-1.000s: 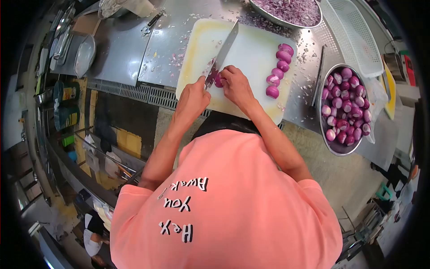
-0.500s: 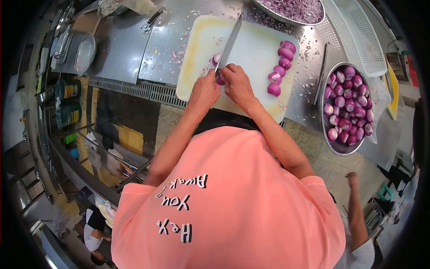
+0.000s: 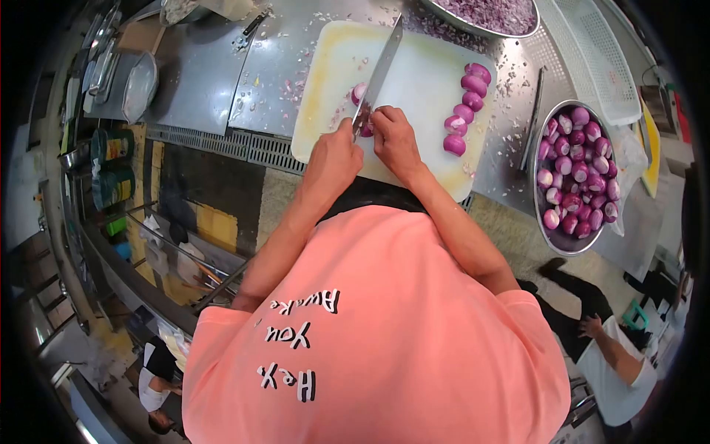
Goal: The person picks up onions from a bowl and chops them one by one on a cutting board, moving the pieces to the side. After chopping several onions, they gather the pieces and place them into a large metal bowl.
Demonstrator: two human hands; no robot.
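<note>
My left hand [image 3: 333, 157] is closed around the handle of a long-bladed kitchen knife [image 3: 383, 66]. Its blade points away from me over a white, yellow-stained cutting board [image 3: 414, 66]. Against the blade's right side, my right hand [image 3: 397, 142] pinches a piece of purple onion [image 3: 367, 130], mostly covered by the fingers. Left of the blade lies another onion piece [image 3: 359, 92]. Several peeled purple onions [image 3: 464, 113] form a row along the board's right side.
A metal bowl [image 3: 542, 200] of peeled onions stands at right. Beyond the board is a bowl of chopped onion [image 3: 492, 15]. A white perforated basket [image 3: 592, 63] and a dark rod-like tool [image 3: 532, 118] lie at right. A co-worker [image 3: 614, 362] is behind me at right.
The knife has shifted slightly, its handle nearer my body, while both hands keep their grips. At lower right, the co-worker has moved further into view, with the arm lowered.
</note>
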